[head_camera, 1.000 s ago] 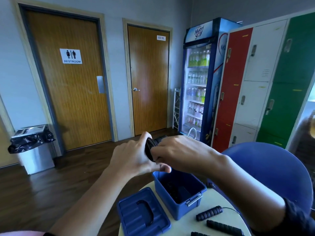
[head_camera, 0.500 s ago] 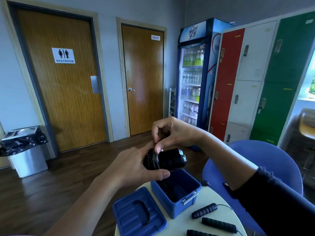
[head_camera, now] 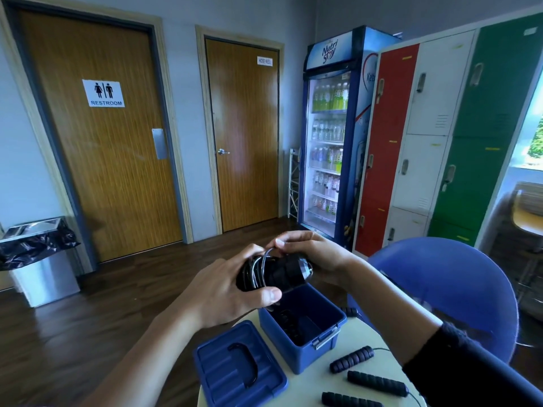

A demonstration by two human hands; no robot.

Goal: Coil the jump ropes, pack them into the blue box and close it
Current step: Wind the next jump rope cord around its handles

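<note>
My left hand grips a bundle of black jump rope handles with cord wound round them, held above the open blue box. My right hand pinches a loop of the thin cord at the top of the bundle. Dark coiled rope lies inside the box. The blue lid with its black handle lies flat to the left of the box on the round table. Three more black foam handles lie on the table to the right.
A blue chair stands behind the table at right. Beyond it are red, white and green lockers and a drinks fridge. A steel bin stands at far left on the wooden floor.
The bundle has stayed above the box in my left hand. My right hand lifted off it, then came down to its top and now pinches a loop of cord there.
</note>
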